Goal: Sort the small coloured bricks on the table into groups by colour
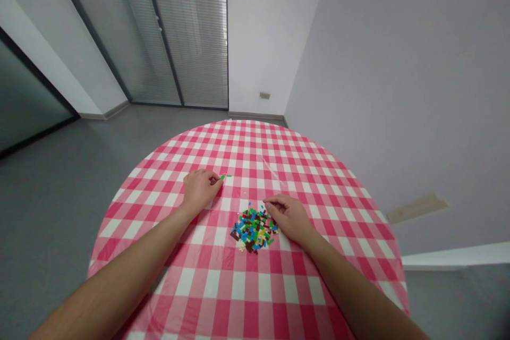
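A heap of small toy bricks in blue, green, dark brown, yellow, red and white lies near the middle of the checked tablecloth. Beyond it on the left, my left hand rests on the cloth, thumb and fingers pinched on a small green brick. Another green brick lies just right of those fingertips. My right hand is at the heap's right edge, its fingers curled and the tips close together. Whatever they hold, if anything, is too small to make out. A loose blue brick sits by them.
The round table wears a pink-and-white checked cloth. A plain wall rises close on the right. Behind the table are a glass partition with blinds and grey floor.
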Tool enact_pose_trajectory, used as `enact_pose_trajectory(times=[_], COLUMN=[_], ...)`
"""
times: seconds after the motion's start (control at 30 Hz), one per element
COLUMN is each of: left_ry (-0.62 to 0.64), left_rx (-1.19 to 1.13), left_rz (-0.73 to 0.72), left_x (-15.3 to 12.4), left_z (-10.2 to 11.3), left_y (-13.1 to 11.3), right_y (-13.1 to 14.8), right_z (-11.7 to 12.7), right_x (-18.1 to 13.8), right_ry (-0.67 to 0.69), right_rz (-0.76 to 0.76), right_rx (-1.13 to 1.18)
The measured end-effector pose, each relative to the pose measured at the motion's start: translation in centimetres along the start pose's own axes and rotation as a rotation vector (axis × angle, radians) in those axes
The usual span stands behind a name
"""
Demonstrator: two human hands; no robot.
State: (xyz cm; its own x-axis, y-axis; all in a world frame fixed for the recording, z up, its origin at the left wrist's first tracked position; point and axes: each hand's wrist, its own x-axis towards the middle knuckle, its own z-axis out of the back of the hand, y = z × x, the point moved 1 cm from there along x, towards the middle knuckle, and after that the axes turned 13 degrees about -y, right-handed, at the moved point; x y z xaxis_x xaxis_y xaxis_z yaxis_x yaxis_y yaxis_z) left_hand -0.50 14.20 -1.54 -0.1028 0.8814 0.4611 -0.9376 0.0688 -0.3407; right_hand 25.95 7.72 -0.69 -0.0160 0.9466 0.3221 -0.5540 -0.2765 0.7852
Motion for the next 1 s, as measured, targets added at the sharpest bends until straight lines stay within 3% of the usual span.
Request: enact_pose_trajectory(times=[0.67,0.9,1.0], left_ry=[0.03,0.038,0.017], left_rx=[-0.001,-0.05,-0.202], left_rz=[-0.03,-0.02,-0.118], left_x=[-0.2,-0.3,-0.9], left_z=[-0.7,-0.6,-0.1], left_y=[0.3,0.4,-0.3], right_y=[-0.3,-0.5,-0.4], right_z=[0.5,1.0,1.1], right_x=[0.4,0.7,0.6], right_ry=[-0.006,0.096,0.153], right_rz=[0.022,0.08,0.113], right_rx=[-0.078,-0.172,-0.205])
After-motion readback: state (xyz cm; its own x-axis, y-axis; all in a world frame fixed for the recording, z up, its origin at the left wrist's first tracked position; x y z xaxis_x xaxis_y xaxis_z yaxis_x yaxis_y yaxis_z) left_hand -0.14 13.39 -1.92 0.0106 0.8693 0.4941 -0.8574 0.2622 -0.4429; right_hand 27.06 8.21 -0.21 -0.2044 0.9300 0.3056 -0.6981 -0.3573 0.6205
